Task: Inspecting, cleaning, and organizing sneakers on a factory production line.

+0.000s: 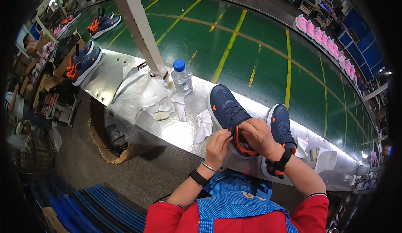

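I've got the left hand [218, 147] and right hand [259, 137] both pinched narrow on the orange-lined collar of one ribbed navy shoe [228, 105], on the shiny metal table [178, 137]. Second navy shoe [280, 124] just right. One clear plastic bottle [182, 82], blue cap, clear liquid inside. One torn cardboard box [97, 124] below, crumpled plastic in it.

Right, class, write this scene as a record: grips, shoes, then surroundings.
Left grip: at the opening of an orange-trimmed navy shoe
Right grip: on the same opening
Beside it: second navy shoe, to the right
Surface: shiny metal ledge
Bottle: clear, blue cap, upright
Beyond ledge: green surface, yellow lines
Far side: row of pink shoes
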Tool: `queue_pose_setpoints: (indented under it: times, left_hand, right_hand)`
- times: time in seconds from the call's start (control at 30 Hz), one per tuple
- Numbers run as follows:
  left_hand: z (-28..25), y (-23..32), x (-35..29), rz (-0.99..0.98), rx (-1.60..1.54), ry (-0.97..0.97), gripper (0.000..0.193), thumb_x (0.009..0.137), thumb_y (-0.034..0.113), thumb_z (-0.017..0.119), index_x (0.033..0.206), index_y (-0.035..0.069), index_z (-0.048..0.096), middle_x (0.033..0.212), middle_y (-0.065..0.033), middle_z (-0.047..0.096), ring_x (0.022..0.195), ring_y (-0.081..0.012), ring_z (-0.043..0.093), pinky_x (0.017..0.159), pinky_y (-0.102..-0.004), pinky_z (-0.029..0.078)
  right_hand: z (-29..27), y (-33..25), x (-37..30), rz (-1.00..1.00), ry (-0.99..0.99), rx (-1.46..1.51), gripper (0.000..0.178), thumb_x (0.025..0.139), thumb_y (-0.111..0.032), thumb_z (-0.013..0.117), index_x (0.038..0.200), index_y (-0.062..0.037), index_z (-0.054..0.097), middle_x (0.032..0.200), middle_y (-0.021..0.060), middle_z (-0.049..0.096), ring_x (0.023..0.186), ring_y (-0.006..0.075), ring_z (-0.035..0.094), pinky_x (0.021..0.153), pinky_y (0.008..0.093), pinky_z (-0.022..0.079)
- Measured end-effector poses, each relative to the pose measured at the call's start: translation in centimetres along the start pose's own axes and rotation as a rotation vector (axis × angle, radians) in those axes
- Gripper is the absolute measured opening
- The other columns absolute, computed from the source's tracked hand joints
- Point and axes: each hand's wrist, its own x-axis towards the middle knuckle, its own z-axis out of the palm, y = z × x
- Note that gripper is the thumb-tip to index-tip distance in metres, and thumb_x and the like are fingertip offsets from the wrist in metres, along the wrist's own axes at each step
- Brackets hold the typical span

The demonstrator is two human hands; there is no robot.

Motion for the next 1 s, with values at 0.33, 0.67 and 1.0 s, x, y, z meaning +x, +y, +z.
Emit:
queue_pose_setpoints:
  times: [0.33,0.67,1.0]
  left_hand:
    - [-1.3,2.0,0.2,-0.273,-0.101,-0.154,0.067,0.081,0.013,0.061,0.135,-0.007,0.027,0.133,-0.0263,0.037,0.124,-0.0355,0.038,0.102,-0.0361,0.031]
    - [-2.3,3.1,2.5,-0.19,-0.171,-0.538,0.059,0.083,-0.001,0.041,0.139,-0.001,0.023,0.14,-0.0248,0.031,0.126,-0.0378,0.037,0.101,-0.0349,0.034]
    - [-1.5,1.1,3.5,-0.415,-0.027,-0.658,0.078,0.074,0.006,0.064,0.138,-0.005,0.022,0.131,-0.0266,0.041,0.117,-0.0314,0.047,0.096,-0.0334,0.038]
  right_hand:
    - [-2.2,-0.1,-0.7,0.491,0.026,0.164,0.056,0.074,-0.01,0.065,0.123,0.0001,0.041,0.105,0.0236,0.055,0.096,0.0407,0.054,0.082,0.0414,0.046]
    - [-1.9,-6.6,-5.2,0.81,-0.178,0.631,0.064,0.081,-0.018,0.057,0.127,0.0123,0.025,0.119,0.0363,0.041,0.111,0.0458,0.045,0.093,0.0451,0.038]
    - [-7.2,-7.1,-11.4,0.688,0.462,0.221,0.042,0.075,-0.004,0.063,0.115,-0.0035,0.052,0.1,0.0124,0.056,0.092,0.0274,0.056,0.079,0.0327,0.046]
